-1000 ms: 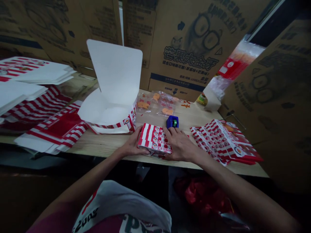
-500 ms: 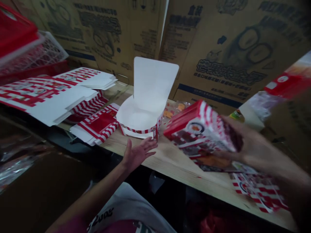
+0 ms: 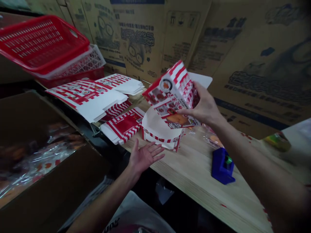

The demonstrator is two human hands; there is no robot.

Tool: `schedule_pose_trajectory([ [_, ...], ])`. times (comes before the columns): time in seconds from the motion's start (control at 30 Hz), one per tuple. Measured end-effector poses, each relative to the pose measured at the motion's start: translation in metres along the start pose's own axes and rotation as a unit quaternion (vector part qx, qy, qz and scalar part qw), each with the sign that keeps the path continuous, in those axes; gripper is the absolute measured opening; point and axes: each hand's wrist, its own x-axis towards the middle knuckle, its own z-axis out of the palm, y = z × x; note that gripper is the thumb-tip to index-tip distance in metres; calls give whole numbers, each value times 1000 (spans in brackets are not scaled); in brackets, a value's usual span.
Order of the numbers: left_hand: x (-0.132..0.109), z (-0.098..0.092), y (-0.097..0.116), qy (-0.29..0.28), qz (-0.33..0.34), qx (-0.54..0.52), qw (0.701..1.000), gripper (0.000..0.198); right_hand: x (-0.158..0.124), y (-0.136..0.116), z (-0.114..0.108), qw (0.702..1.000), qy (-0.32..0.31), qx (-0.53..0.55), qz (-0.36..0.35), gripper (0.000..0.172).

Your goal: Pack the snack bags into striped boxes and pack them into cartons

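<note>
Being gripped between the thumb and fingers of the right hand (image 3: 205, 105), a folded red-and-white striped carton (image 3: 171, 92) is held up above the surface (image 3: 194, 181), just over an open white box (image 3: 157, 127). The hold is firm, with the fingers wrapped around the carton's right edge. The left hand (image 3: 145, 157) is held open with its fingers spread, nothing is gripped by it, and it is placed just in front of the white box, near the surface's edge.

A blue tape dispenser (image 3: 222, 166) is left on the surface at the lower right, and a clear plastic bag (image 3: 211, 137) is seen just beyond it. Flat striped cartons (image 3: 87, 100) are piled at the left of the white box. Red plastic baskets (image 3: 41, 42) are stacked at the upper left of the frame. A brown cardboard box (image 3: 48, 191) holding plastic packets is seen at the lower left, and large printed cartons (image 3: 145, 35) are stood along the back.
</note>
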Motion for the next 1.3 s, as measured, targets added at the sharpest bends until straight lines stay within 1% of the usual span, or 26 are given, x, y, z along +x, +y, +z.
schedule_pose_trajectory([
  [0.07,7,-2,1,7,-20,-6,1000,77,-1,4,9,998,-42,-43,14,108],
  [0.13,17,-1,0,15,-45,-15,999,81,-3,4,13,992,-103,-73,32,102],
  [0.2,25,4,0,26,-60,-30,997,91,-5,1,15,984,-152,-79,47,99],
  [0.27,30,10,-1,52,-65,-39,996,104,-6,-1,15,981,-172,-68,61,98],
  [0.3,30,13,0,72,-61,-32,995,107,-6,0,14,981,-172,-62,67,98],
  [0.33,29,15,1,95,-52,-13,994,106,-6,0,13,981,-167,-59,74,97],
  [0.4,24,16,5,147,-18,64,987,91,-7,2,10,983,-150,-55,86,97],
  [0.47,20,14,11,190,33,160,968,69,-8,4,8,986,-139,-44,81,97],
  [0.5,20,14,15,207,65,204,955,63,-9,4,7,987,-137,-35,72,97],
  [0.53,20,13,18,224,104,245,937,60,-10,5,7,988,-136,-26,63,97],
  [0.63,30,16,30,267,209,334,880,64,-13,4,8,987,-146,-21,56,97],
  [0.67,34,18,35,276,227,352,865,63,-14,4,8,987,-151,-25,57,97],
  [0.73,43,22,42,285,228,373,853,54,-15,4,8,985,-162,-31,56,97],
  [0.8,49,25,46,286,217,387,850,41,-14,7,5,982,-178,-28,51,97],
  [0.87,54,26,46,283,209,394,849,34,-12,12,1,979,-195,-19,54,97],
  [0.97,58,25,44,282,205,394,850,34,-6,19,-5,972,-226,-4,62,95],
  [1.03,60,25,43,288,204,391,850,36,-4,23,-5,964,-257,-9,69,92],
  [1.1,62,27,44,293,203,387,851,40,-6,25,1,951,-295,-35,81,87],
  [1.17,60,28,43,288,200,382,855,46,-11,29,12,940,-322,-57,96,81],
  [1.23,54,26,39,288,202,374,858,49,-20,34,26,937,-328,-44,108,77],
  [1.3,44,21,27,308,197,349,863,51,-28,41,40,940,-320,-5,119,76],
])
